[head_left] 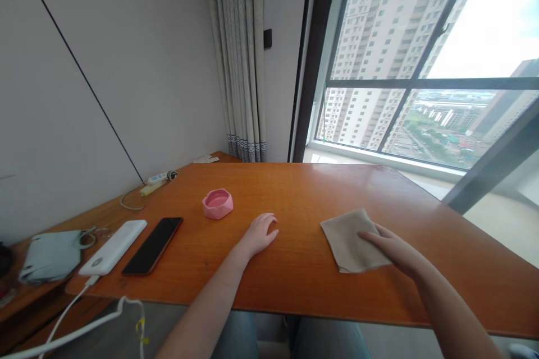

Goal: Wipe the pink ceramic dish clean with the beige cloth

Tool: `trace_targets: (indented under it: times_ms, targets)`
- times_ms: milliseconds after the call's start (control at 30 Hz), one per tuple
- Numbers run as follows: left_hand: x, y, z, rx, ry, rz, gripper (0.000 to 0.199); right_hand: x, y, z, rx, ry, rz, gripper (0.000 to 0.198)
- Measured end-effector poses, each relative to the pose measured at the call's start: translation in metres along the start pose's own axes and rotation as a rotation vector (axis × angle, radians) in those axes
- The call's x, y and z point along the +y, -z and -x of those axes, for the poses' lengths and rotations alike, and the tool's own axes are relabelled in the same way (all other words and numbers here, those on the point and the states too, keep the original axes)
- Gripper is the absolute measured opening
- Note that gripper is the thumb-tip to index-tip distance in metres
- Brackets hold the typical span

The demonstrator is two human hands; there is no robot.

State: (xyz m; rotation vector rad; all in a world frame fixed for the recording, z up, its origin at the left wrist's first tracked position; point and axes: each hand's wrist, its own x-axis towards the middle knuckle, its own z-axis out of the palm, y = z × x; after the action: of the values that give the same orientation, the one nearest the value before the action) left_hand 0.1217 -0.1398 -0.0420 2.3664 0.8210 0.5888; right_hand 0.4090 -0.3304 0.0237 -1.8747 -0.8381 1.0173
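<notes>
My right hand point(391, 247) grips the right side of a folded beige cloth point(351, 238), thumb on top and the other fingers mostly hidden behind it. The cloth is roughly square and appears at the right of the brown wooden table point(290, 269); whether it touches the surface I cannot tell. Near the table's middle, my left hand point(257, 234) rests with nothing in it, thumb and fingers apart and slightly curled. Beyond it to the left stands a pink faceted ashtray point(218, 204), which my hand does not touch.
A black phone point(153, 245) and a white power bank point(113, 248) with a cable plugged in lie at the left. Past them are a grey-blue pouch point(50, 257) and a power strip point(158, 178). A curtain point(242, 56) hangs behind; a large window point(404, 84) fills the right.
</notes>
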Motion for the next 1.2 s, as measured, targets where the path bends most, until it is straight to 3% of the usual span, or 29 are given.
trace_targets:
  times_ms: [133,200,333,400,500,567,633,700,767,933,1033,1133,1200]
  targets:
    - [0.012,0.000,0.011,-0.007,0.217,0.468,0.060,-0.036,-0.063,0.015,-0.111,0.168,-0.159,0.048]
    - [0.020,0.007,0.023,-0.029,0.308,0.713,0.063,-0.051,-0.103,0.016,-0.188,0.227,-0.303,0.049]
    - [0.017,0.043,0.060,0.087,0.358,0.942,0.061,-0.067,-0.186,0.004,-0.281,0.207,-0.564,0.044]
    - [0.000,0.068,0.078,0.223,0.433,0.916,0.073,-0.067,-0.226,-0.004,-0.324,0.188,-0.629,0.035]
    - [-0.038,0.101,0.101,0.331,0.536,0.675,0.081,-0.064,-0.278,-0.015,-0.458,0.129,-0.562,0.031]
    - [-0.064,0.115,0.112,0.405,0.566,0.423,0.072,-0.063,-0.303,-0.020,-0.532,0.110,-0.423,0.039]
    - [-0.084,0.124,0.120,0.430,0.575,0.172,0.063,-0.062,-0.319,-0.023,-0.519,0.152,-0.307,0.062]
    - [-0.096,0.127,0.125,0.400,0.640,-0.075,0.057,-0.062,-0.328,-0.027,-0.469,0.223,-0.214,0.087]
    - [-0.099,0.127,0.128,0.339,0.709,-0.283,0.053,-0.061,-0.332,-0.031,-0.457,0.290,-0.119,0.096]
    - [-0.079,0.118,0.127,0.269,0.731,-0.533,0.049,-0.058,-0.322,-0.036,-0.530,0.314,-0.007,0.082]
    - [-0.055,0.109,0.119,0.351,0.764,-0.692,0.044,-0.055,-0.303,-0.039,-0.567,0.294,-0.089,0.072]
    - [-0.028,0.094,0.102,0.428,0.565,-0.660,0.039,-0.050,-0.271,-0.045,-0.500,0.296,-0.127,0.054]
    - [-0.008,0.079,0.085,0.283,0.298,-0.381,0.035,-0.045,-0.244,-0.052,-0.447,0.299,-0.127,0.037]
